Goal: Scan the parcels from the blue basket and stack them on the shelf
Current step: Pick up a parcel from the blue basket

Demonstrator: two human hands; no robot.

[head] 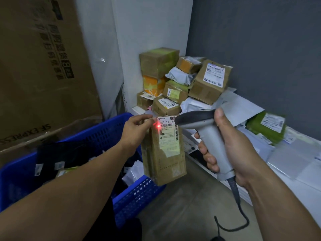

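A large brown cardboard box (40,66) fills the upper left. Below it sits the blue plastic mesh basket (139,193). At centre, the left hand (135,131) pinches the top edge of a tall brown cardboard parcel (165,162), held upright over the basket's corner. A red dot glows on its white label (167,136). Right of centre, the right hand (234,150) wraps its fingers round a grey handheld barcode scanner (208,136). The low white shelf (305,199) at the right carries stacked parcels (173,80).

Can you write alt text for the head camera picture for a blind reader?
A person's left hand holds a brown parcel upright while the right hand aims a grey scanner at its label, by a blue basket; other parcels crowd the shelf.
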